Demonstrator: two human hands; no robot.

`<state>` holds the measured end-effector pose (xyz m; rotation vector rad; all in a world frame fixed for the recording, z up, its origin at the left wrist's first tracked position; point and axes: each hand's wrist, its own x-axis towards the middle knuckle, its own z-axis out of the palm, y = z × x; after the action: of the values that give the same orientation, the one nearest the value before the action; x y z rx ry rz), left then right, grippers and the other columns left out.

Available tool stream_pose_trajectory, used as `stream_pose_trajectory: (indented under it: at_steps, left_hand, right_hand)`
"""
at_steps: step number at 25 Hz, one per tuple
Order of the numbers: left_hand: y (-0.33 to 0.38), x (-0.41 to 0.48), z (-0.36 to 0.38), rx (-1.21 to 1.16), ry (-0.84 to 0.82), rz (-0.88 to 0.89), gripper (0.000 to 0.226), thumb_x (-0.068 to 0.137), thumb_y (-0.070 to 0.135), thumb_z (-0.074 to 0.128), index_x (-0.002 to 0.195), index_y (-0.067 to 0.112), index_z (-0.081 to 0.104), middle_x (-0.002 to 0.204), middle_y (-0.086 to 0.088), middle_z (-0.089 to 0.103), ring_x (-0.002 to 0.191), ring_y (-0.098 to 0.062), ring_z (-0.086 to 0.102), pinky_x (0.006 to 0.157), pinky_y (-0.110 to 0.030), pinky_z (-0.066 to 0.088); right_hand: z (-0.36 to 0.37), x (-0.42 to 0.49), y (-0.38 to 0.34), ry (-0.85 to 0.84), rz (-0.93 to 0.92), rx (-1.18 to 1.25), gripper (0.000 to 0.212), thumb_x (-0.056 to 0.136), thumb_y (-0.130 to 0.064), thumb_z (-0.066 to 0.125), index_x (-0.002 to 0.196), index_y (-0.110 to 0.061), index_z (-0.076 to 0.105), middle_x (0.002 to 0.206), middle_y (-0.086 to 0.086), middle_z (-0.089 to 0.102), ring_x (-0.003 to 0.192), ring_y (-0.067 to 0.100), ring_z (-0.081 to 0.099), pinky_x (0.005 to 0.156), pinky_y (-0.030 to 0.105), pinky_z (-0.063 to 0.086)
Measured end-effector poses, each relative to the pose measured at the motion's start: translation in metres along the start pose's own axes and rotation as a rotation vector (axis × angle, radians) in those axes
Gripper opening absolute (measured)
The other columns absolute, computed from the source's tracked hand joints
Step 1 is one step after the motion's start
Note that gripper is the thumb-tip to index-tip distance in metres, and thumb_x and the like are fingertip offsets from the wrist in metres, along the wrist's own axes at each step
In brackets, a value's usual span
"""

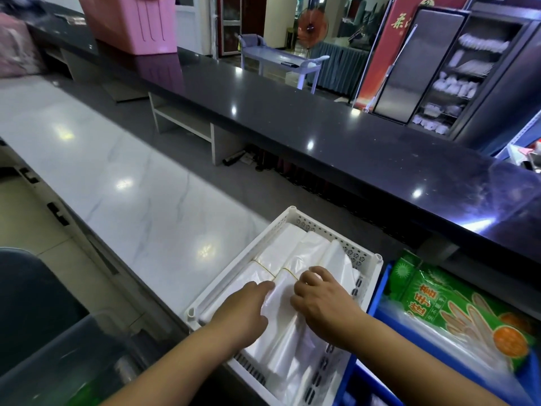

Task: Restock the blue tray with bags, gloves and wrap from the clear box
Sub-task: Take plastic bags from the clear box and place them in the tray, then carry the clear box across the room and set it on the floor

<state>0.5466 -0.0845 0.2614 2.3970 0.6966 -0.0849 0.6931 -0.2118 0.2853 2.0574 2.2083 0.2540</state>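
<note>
White perforated basket [240, 260], head view, the only view: sits on the pale counter [117, 171], holding banded bundles of thin plastic bags [281, 253] laid side by side.

- Both hands are inside the basket. Left hand [248, 306]: fingers nearly straight, flat on the film, gripping nothing.
- Right hand [322, 300]: fingers curled, tips dug into the middle bundle [289, 335] near its rubber band; it appears to pinch the film.
- Blue tray [376, 297]: just beside the basket's right wall, already holding a green glove pack [456, 303].
- Clear box [73, 361]: lower left, well apart from the tray; contents too blurred to name.

Key relation: the bundles' long axis runs near-to-far along the basket's long side, roughly parallel to the tray's wall. The tray lies to the right of both hands, and the right hand is nearer.

Judgement: a bundle lifted here would go sideways to the right. The film looks slippery and limp, so a one-ended hold may let it sag.
</note>
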Motion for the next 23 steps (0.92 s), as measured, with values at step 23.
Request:
stream_pose_trajectory:
  at_steps: [23]
  left_hand:
    - [-0.196, -0.182, -0.149, -0.158, 0.779, -0.428, 0.016, 0.084, 0.023, 0.059, 0.094, 0.032, 0.068, 0.094, 0.011, 0.07, 0.084, -0.012, 0.064, 0.068, -0.028, 0.048]
  right_hand:
    - [-0.063, 0.234, -0.191, 0.011, -0.354, 0.22, 0.015, 0.085, -0.02, 0.049, 0.091, -0.018, 0.062, 0.081, 0.004, 0.065, 0.072, 0.027, 0.059, 0.058, 0.03, 0.043]
